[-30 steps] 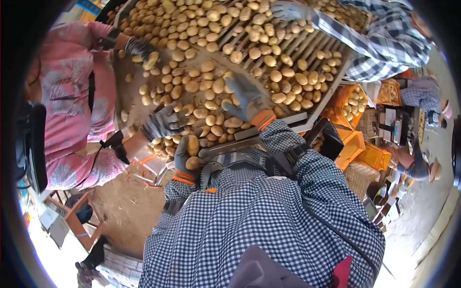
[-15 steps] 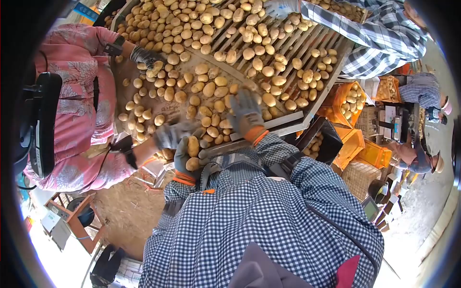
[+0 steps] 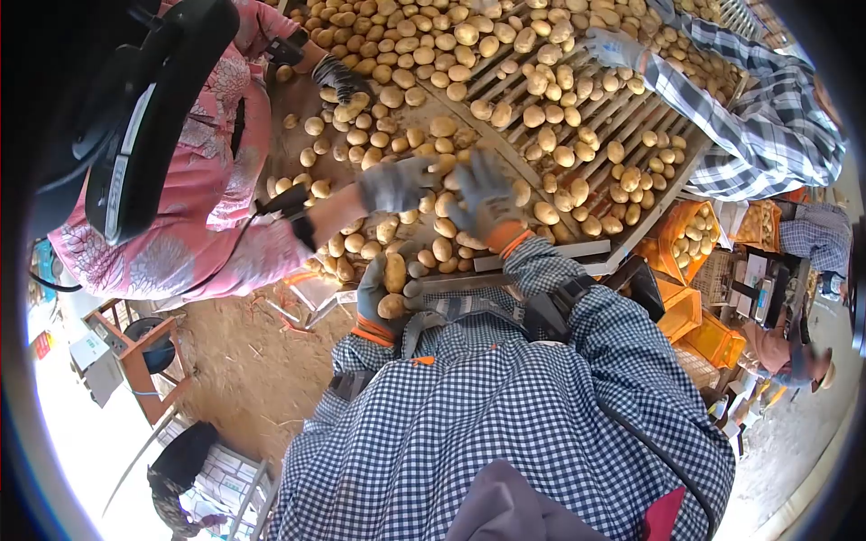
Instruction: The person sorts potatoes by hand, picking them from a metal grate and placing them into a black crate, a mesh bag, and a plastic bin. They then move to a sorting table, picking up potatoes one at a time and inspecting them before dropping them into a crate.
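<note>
My left hand [image 3: 369, 296], in a grey glove with an orange cuff, is palm-up near the table's front edge. Its fingers are curled around two potatoes [image 3: 394, 273], one above the other. My right hand [image 3: 488, 200], gloved the same way, reaches over loose potatoes [image 3: 444, 250] on the sorting table [image 3: 410, 169]. Its fingers are apart, and no potato shows in it. Close to its left, a co-worker's gloved hand [image 3: 397, 184] stretches across the potatoes, slightly blurred.
A slatted rack [image 3: 591, 113] carries more potatoes at the right. The co-worker in pink [image 3: 194, 171] stands at left; another in a checked shirt [image 3: 749, 108] reaches in from the upper right. Orange crates [image 3: 690, 239] stand beyond the table's right edge.
The view has shifted, so the table sits further right and lower. The pink-sleeved co-worker's hand has moved from beside my left hand towards my right hand. My left hand still holds the potatoes.
</note>
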Demonstrator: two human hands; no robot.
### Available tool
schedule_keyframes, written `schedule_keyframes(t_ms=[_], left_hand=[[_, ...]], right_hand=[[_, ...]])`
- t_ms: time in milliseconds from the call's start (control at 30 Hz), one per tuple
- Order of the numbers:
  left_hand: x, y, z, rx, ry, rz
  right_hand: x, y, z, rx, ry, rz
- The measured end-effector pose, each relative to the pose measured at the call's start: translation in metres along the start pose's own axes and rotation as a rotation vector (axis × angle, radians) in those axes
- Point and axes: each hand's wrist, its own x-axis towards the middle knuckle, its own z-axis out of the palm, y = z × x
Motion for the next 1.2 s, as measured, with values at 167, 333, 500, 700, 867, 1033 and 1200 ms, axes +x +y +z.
schedule_keyframes(t_ms=[167, 333, 500, 700, 867, 1033, 1200], left_hand=[[-0.002, 0.005, -0.009, -0.044, -0.012, 0.015], [-0.005, 0.016, -0.016, -0.044, 0.005, 0.024], [0.001, 0.016, -0.012, -0.029, 0.036, 0.025], [0.008, 0.022, -0.001, -0.028, 0.047, 0.034], [0.008, 0.035, 0.002, -0.028, 0.031, 0.038], [0.006, 0.045, -0.003, 0.030, 0.057, 0.044], [0.019, 0.050, -0.014, -0.028, -0.033, -0.046]], right_hand=[[0.017, 0.010, -0.011, 0.156, -0.226, -0.141], [0.073, 0.102, -0.022, 0.002, 0.211, 0.191], [0.084, 0.107, -0.012, -0.563, 0.185, 0.332], [0.079, 0.047, -0.045, 0.192, -0.148, -0.094], [0.159, 0.114, -0.043, 0.045, 0.136, 0.190], [0.211, 0.172, -0.032, -0.270, 0.040, 0.510], [0.236, 0.177, -0.014, -0.315, -0.520, 0.610]])
